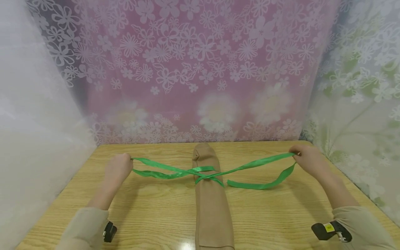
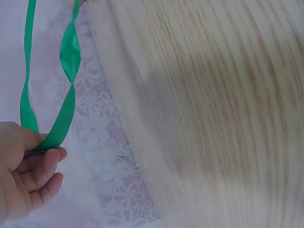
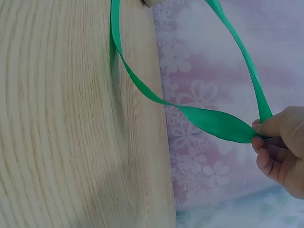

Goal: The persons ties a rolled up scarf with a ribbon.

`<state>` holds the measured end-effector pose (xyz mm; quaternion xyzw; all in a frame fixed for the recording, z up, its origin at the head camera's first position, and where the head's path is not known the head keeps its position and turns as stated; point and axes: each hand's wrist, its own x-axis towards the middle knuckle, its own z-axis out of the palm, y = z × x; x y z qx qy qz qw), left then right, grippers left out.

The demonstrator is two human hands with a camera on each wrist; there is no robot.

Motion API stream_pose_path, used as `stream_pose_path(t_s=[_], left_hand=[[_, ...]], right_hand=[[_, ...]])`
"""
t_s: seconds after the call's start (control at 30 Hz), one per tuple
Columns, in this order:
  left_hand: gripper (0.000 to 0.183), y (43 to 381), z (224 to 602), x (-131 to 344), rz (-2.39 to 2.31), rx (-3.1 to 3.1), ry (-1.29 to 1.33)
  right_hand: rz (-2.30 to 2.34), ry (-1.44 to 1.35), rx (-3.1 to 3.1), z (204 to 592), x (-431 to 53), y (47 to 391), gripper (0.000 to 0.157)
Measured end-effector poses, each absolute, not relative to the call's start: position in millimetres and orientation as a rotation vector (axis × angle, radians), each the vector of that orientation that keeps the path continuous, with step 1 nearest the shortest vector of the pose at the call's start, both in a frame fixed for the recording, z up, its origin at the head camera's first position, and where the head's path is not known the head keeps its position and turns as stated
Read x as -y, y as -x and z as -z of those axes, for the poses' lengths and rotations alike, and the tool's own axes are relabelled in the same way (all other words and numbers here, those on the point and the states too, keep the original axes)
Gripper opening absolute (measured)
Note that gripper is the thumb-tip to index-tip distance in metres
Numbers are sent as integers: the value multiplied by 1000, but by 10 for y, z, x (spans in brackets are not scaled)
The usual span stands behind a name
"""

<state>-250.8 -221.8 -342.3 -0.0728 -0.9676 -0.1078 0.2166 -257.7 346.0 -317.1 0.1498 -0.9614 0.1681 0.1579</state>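
A green ribbon (image 1: 251, 165) crosses over itself on top of a long tan cloth-covered form (image 1: 214, 211) lying lengthwise on the table. The form has a rounded far end; its exact kind I cannot tell. Out to the left, my left hand (image 1: 120, 170) pinches the ribbon (image 2: 64, 121) between thumb and fingers, and two strands run from it toward the crossing. On the opposite side my right hand (image 1: 307, 158) pinches another part of the ribbon (image 3: 218, 124). One strand stretches from there to the crossing, while a slack tail hangs back toward the form. Both hands are raised above the table.
The wooden table (image 1: 159, 211) meets a pink floral curtain (image 1: 200, 69) at its back edge. Pale sheeting (image 1: 40, 114) borders the left side, and a green-and-white floral sheet (image 1: 359, 104) borders the right. Dark devices (image 1: 331, 231) are strapped near both wrists.
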Motion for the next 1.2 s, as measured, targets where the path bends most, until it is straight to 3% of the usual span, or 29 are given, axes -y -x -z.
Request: stream_pose_path(t_s=[0.8,1.2], left_hand=[[43,2371,3359,2669,35,2645,175],[38,2291,3374,2806,134,2868,26]], right_hand=[[-193,-314,2760,3072,-3853,2484,22],[-106,-170,2907,3122,-4027,2485,26]])
